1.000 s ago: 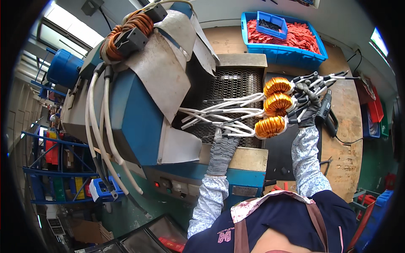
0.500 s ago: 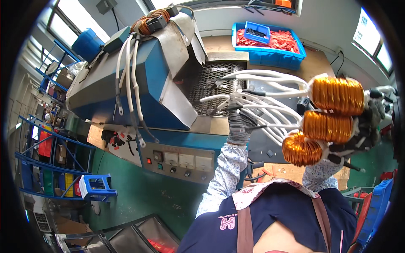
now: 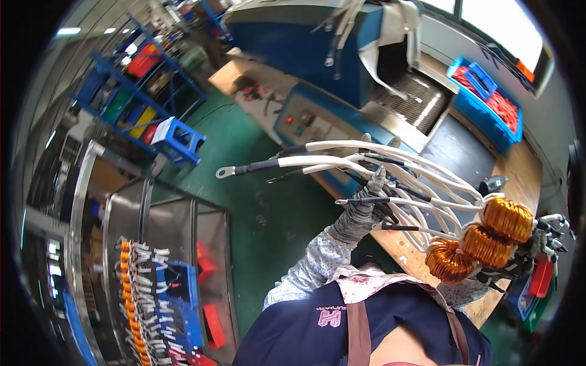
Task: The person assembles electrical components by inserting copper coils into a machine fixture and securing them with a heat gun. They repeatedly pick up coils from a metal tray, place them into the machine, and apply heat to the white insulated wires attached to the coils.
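Observation:
I hold an assembly of three orange copper-wound ring coils (image 3: pixel 482 241) with long white sleeved leads (image 3: pixel 378 158) ending in metal lugs. My left hand (image 3: pixel 361 210), in a grey knit glove, grips the bundle of white leads near their middle. At the far right my right hand (image 3: pixel 530 250), also gloved, supports the coils from behind and is mostly hidden by them. The leads fan out to the left over the green floor, the longest ending in a ring lug (image 3: pixel 224 173).
A blue conveyor oven machine (image 3: pixel 342 73) with a mesh belt (image 3: pixel 409 97) stands ahead. A blue bin of red parts (image 3: pixel 488 100) rests on a wooden bench (image 3: pixel 519 177). At lower left is a metal cart (image 3: pixel 152 268) holding rows of similar coils. Blue shelving (image 3: pixel 140 91) is at upper left.
My view has swung left and down toward the floor and cart. The coil assembly has come away from the oven opening and now hangs at my right side, still held in both hands.

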Motion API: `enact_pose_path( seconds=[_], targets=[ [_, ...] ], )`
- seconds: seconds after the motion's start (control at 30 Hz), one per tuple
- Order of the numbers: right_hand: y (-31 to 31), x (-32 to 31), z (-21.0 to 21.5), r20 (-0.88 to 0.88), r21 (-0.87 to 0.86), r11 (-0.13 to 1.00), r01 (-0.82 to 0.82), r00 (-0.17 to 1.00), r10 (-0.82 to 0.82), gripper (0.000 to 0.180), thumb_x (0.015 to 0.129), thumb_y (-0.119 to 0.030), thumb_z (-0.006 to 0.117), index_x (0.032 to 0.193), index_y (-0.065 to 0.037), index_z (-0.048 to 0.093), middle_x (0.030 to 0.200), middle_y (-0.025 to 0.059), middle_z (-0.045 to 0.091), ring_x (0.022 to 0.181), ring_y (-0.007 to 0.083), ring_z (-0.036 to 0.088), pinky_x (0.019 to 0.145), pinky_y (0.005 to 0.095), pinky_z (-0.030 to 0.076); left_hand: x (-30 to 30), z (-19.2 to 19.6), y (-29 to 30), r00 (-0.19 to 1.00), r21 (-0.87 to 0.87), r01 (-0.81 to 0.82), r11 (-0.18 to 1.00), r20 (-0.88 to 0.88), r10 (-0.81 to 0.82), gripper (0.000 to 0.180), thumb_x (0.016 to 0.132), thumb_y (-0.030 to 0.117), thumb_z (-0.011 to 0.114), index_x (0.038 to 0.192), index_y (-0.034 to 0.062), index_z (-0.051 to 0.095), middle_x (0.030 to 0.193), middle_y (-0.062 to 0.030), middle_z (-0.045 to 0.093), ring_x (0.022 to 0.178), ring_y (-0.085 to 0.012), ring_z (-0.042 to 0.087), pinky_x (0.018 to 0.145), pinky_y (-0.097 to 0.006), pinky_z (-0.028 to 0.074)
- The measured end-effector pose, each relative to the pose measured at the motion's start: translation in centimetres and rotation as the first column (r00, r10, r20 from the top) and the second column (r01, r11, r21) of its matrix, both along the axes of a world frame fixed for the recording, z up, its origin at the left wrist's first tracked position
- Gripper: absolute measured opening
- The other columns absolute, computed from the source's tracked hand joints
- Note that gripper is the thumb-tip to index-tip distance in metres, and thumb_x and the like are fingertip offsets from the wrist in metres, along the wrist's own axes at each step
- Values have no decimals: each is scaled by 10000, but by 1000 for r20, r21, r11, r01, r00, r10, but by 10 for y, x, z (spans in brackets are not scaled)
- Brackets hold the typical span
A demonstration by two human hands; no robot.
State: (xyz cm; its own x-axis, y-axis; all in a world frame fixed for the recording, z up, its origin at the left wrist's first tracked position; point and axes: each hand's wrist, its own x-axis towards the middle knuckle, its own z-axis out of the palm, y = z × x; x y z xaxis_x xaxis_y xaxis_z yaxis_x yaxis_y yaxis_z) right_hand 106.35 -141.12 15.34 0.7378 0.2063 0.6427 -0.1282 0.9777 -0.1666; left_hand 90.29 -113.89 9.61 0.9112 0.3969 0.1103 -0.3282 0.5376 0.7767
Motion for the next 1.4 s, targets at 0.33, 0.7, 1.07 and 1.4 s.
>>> enact_pose_path(
  seconds=[0.33,0.7,1.07,1.4],
  targets=[
    [127,-179,-49,-140,-241,952,-190,977,160,419,759,-110,554,1130,-23,379,945,89,486,1002,219,494,964,375,344,-255,-3,80,935,48,-301,952,212,285,559,952,211,401,1416,179,91,1426,-73,262,1189,-161,413,897,-256,460],
    [328,-387,-109,-421,-361,710,-605,785,455,297,752,-129,555,1017,-6,501,963,94,568,969,217,537,966,377,365,-524,-43,182,783,-22,-613,790,-153,603,484,929,322,463,1325,67,352,1162,-44,504,864,-75,514,707,-205,488],
    [517,-489,-83,-463,-378,364,-851,514,722,372,744,-147,559,1104,-71,504,1077,68,531,1071,209,488,987,377,359,-651,-58,317,691,-319,-719,618,-236,683,442,962,321,321,1303,44,367,1276,-104,456,1120,-185,458,980,-291,376],
    [666,-613,-68,-475,-431,185,-883,397,785,409,832,-176,597,1203,-94,447,1183,63,494,1102,205,489,942,385,423,-796,-22,491,343,-74,-933,351,-474,811,424,921,368,412,1195,53,486,1169,-134,548,1041,-279,528,908,-364,449]
  ],
)
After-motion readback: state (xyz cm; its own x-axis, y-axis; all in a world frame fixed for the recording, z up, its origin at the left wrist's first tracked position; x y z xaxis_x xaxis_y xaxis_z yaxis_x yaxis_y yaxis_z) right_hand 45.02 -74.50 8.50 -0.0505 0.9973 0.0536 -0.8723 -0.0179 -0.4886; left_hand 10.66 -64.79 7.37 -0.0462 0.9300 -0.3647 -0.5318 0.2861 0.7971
